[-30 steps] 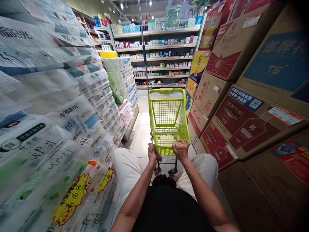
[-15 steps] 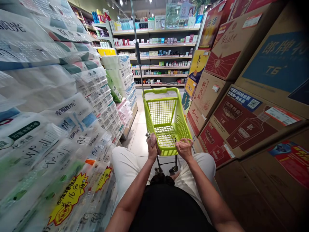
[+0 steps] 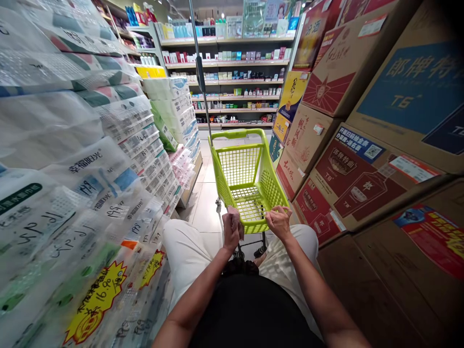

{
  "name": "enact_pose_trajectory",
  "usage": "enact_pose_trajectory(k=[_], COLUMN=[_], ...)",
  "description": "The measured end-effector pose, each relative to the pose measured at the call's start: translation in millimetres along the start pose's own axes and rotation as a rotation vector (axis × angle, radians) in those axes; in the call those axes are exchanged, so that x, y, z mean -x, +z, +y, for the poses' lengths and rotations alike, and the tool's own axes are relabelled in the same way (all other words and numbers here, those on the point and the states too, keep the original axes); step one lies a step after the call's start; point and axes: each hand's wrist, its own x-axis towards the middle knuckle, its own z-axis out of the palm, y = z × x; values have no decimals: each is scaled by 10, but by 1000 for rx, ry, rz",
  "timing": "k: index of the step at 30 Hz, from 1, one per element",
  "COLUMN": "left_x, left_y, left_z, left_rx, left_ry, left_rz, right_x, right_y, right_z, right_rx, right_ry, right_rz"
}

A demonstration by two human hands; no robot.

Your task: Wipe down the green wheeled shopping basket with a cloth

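A small lime-green shopping cart (image 3: 241,166) with a latticed basket stands between my knees; I see no goods in its basket. My right hand (image 3: 278,222) is closed over the basket's near right corner. At the near left corner, my left hand (image 3: 232,229) is closed on a crumpled pinkish-grey cloth (image 3: 235,215). Whether this hand also touches the basket rim, I cannot tell. From the cart's left side a thin pole (image 3: 200,72) rises out of view. Below the basket a dark caster wheel (image 3: 259,252) shows near my feet.
Wrapped tissue packs (image 3: 119,193) are piled high along the left, with a yellow price tag (image 3: 97,302) low down. Stacked cardboard cartons (image 3: 348,169) wall the right side. Shelves (image 3: 232,82) of small boxes close the far end, beyond a tiled floor (image 3: 206,205).
My left hand with the cloth has shifted slightly right and down along the cart's near edge. The right hand keeps its grip. The surroundings have shifted slightly left in view.
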Motion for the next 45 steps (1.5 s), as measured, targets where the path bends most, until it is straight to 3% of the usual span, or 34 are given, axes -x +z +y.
enact_pose_trajectory(k=[2,4,7,9,12,15,18,22,25,27,30,32,39,41,45], left_x=[-105,-377,-821,-949,-789,-506,-539,-992,-1055,-873,-588,-614,-1621,-1679,-1443], left_y=[-87,-132,-116,-98,-163,-309,-363,-193,-91,-112,-225,-274,-56,15,82], left_z=[56,154,288,313,235,135,166,324,337,273,175,172,357,340,235], left_rx=[-191,-375,-524,-571,-612,-622,-648,-653,-600,-606,-656,-696,-777,-748,-771], left_ry=[217,357,410,425,444,487,526,468,415,425,507,552,436,421,407], left_rz=[-160,-237,-201,-185,-271,-447,-543,-342,-217,-262,-431,-484,-257,-237,-239], right_x=[6,7,0,-5,0,19,33,23,11,14,34,50,58,58,66], right_y=[-1,3,11,11,1,-12,-23,-28,-27,-30,-42,-53,-67,-68,-81], right_z=[5,2,-12,-18,-6,38,79,75,61,73,124,160,208,224,299], right_rx=[10,18,21,21,23,26,16,-4,10,18,13,1,-44,-43,-33], right_ry=[4,10,8,4,11,11,2,-2,0,-2,-7,-7,-22,-34,-37], right_rz=[5,9,16,8,-12,-17,-19,-24,-27,-22,-28,-38,-25,-22,-23])
